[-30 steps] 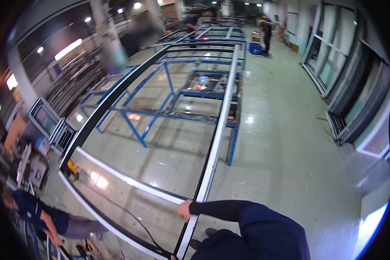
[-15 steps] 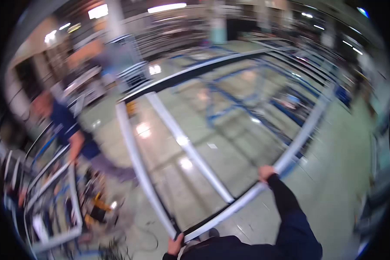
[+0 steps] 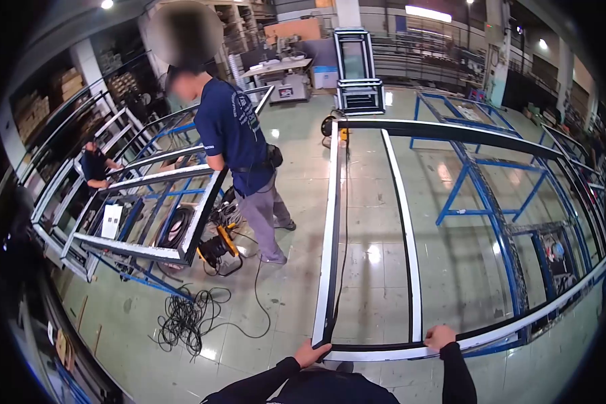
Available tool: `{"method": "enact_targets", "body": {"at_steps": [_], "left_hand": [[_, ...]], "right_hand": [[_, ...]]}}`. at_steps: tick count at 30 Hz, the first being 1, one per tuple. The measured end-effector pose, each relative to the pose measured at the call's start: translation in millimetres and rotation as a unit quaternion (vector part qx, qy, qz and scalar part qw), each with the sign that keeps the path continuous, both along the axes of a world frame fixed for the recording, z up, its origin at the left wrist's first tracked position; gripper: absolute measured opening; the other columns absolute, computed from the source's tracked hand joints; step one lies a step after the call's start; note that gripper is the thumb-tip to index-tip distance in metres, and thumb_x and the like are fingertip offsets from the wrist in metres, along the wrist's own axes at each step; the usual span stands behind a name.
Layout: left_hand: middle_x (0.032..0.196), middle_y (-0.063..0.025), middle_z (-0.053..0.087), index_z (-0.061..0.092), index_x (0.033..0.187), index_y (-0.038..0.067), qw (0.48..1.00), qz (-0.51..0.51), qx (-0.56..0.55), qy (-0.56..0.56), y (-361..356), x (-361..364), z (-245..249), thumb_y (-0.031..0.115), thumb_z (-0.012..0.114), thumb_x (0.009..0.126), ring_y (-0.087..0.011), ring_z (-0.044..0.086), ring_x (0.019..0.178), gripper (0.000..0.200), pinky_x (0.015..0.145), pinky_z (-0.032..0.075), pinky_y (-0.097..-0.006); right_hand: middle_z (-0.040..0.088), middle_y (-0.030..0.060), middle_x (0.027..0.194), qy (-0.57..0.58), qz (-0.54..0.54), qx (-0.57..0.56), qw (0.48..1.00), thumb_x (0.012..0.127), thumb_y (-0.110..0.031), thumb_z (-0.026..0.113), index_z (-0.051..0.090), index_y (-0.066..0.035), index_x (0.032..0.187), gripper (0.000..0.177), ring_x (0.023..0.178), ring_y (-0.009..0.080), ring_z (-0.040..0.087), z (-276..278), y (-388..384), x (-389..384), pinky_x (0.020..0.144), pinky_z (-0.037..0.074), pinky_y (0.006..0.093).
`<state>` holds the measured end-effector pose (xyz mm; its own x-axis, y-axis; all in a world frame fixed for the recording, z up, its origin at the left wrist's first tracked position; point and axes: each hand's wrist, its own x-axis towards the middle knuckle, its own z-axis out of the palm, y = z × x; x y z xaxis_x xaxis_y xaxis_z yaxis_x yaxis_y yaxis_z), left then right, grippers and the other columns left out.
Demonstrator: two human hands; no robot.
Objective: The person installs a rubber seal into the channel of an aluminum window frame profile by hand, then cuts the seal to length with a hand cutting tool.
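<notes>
A large window frame (image 3: 331,236) of white and black profile lies before me, with a white crossbar (image 3: 402,236) inside its left part. My left hand (image 3: 311,353) grips its near left corner, fingers wrapped over the profile. Further right, my right hand (image 3: 440,337) is closed on the near rail, beside the foot of the crossbar. The undersides of both grips are hidden. Blue steel trestles (image 3: 475,195) stand beneath the right part of the frame.
At left a co-worker (image 3: 239,148) stands by another frame (image 3: 135,247) on blue supports; a second person (image 3: 95,165) is behind. A yellow cable reel (image 3: 220,250) and tangled black cable (image 3: 188,316) lie on the floor. Glazed frames (image 3: 358,71) stand at the back.
My view has swung left, bringing the co-worker and left-hand frame further in. My right hand now sits nearer my left along the near rail. Both hands remain on the window frame.
</notes>
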<state>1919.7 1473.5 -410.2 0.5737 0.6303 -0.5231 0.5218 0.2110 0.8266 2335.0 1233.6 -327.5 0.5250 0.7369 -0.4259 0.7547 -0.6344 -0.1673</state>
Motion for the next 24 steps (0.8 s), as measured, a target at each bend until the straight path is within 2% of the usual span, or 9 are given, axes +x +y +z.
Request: {"method": "enact_targets", "body": {"at_steps": [4, 8, 12, 16, 17, 20, 22, 23, 24], "left_hand": [[0.114, -0.0252, 0.063, 0.048, 0.127, -0.01, 0.997, 0.004, 0.067, 0.041, -3, -5, 3, 0.059, 0.072, 0.078, -0.0292, 0.063, 0.106, 0.088, 0.091, 0.05, -0.0386], [0.117, -0.0277, 0.061, 0.045, 0.127, -0.01, 0.996, -0.016, -0.037, 0.079, 2, -5, 21, 0.061, 0.069, 0.08, -0.0332, 0.062, 0.11, 0.089, 0.094, 0.048, -0.0392], [0.116, -0.0219, 0.061, 0.046, 0.128, -0.009, 0.996, -0.065, 0.022, 0.055, 7, -5, 67, 0.055, 0.068, 0.085, -0.0258, 0.061, 0.106, 0.08, 0.09, 0.049, -0.0373], [0.115, -0.0235, 0.063, 0.037, 0.14, -0.007, 0.98, -0.187, -0.038, 0.056, 35, -24, 79, 0.063, 0.061, 0.085, -0.0309, 0.064, 0.106, 0.092, 0.092, 0.049, -0.0371], [0.112, -0.0212, 0.065, 0.039, 0.139, -0.006, 0.976, -0.205, -0.046, 0.058, 44, -36, 74, 0.06, 0.061, 0.087, -0.029, 0.064, 0.103, 0.087, 0.09, 0.049, -0.0362], [0.106, -0.0174, 0.068, 0.043, 0.138, -0.001, 0.973, -0.218, -0.05, 0.055, 86, -80, 51, 0.054, 0.061, 0.09, -0.0263, 0.066, 0.097, 0.075, 0.087, 0.05, -0.0347], [0.107, -0.0189, 0.067, 0.045, 0.135, -0.002, 0.97, -0.228, 0.007, 0.086, 123, -113, 42, 0.053, 0.06, 0.091, -0.0276, 0.066, 0.096, 0.072, 0.084, 0.051, -0.0359], [0.105, -0.0183, 0.068, 0.045, 0.134, -0.002, 0.976, -0.202, -0.005, 0.085, 149, -130, 42, 0.054, 0.06, 0.091, -0.028, 0.067, 0.094, 0.072, 0.083, 0.051, -0.0358], [0.103, -0.0177, 0.069, 0.046, 0.133, -0.003, 0.979, -0.184, -0.027, 0.086, 163, -148, 44, 0.054, 0.059, 0.091, -0.0284, 0.067, 0.093, 0.072, 0.082, 0.051, -0.0358]], "right_hand": [[0.072, 0.0117, 0.087, 0.044, 0.094, 0.062, 0.993, 0.07, -0.036, 0.07, 0.075, -0.012, 0.087, 0.029, 0.087, 0.0307, 0.068, 10, 47, -56, 0.078, 0.055, 0.0427], [0.071, 0.0148, 0.087, 0.212, 0.096, 0.077, 0.969, 0.079, -0.036, 0.071, 0.073, -0.006, 0.092, 0.034, 0.083, 0.0316, 0.068, 28, 102, -123, 0.075, 0.053, 0.0405], [0.07, 0.0169, 0.086, 0.284, 0.007, 0.18, 0.942, 0.088, -0.037, 0.063, 0.071, -0.002, 0.094, 0.037, 0.081, 0.0322, 0.068, 23, 155, -186, 0.075, 0.052, 0.0391], [0.069, 0.0189, 0.083, 0.339, -0.085, 0.219, 0.911, 0.095, -0.039, 0.055, 0.069, 0.002, 0.094, 0.044, 0.079, 0.0317, 0.068, -4, 198, -215, 0.073, 0.051, 0.0392], [0.068, 0.0237, 0.085, 0.306, -0.095, 0.184, 0.929, 0.095, -0.041, 0.052, 0.068, 0.004, 0.09, 0.048, 0.084, 0.0387, 0.066, -1, 209, -220, 0.074, 0.049, 0.0441], [0.063, 0.0196, 0.07, 0.307, -0.191, 0.246, 0.899, 0.096, -0.036, 0.052, 0.064, 0.005, 0.08, 0.046, 0.066, 0.0233, 0.062, -37, 224, -223, 0.062, 0.046, 0.0394], [0.066, 0.0072, 0.075, 0.359, -0.3, 0.237, 0.851, 0.097, -0.03, 0.055, 0.066, 0.005, 0.092, 0.038, 0.067, 0.0147, 0.059, -56, 224, -216, 0.058, 0.045, 0.0342], [0.065, 0.0041, 0.079, 0.412, -0.376, 0.284, 0.78, 0.097, -0.028, 0.056, 0.067, 0.004, 0.1, 0.034, 0.066, 0.0118, 0.057, -56, 230, -220, 0.056, 0.044, 0.0294], [0.063, 0.0021, 0.073, 0.421, -0.382, 0.257, 0.781, 0.096, -0.026, 0.057, 0.066, 0.0, 0.098, 0.028, 0.062, 0.0085, 0.054, -46, 232, -215, 0.052, 0.043, 0.0263]]}}
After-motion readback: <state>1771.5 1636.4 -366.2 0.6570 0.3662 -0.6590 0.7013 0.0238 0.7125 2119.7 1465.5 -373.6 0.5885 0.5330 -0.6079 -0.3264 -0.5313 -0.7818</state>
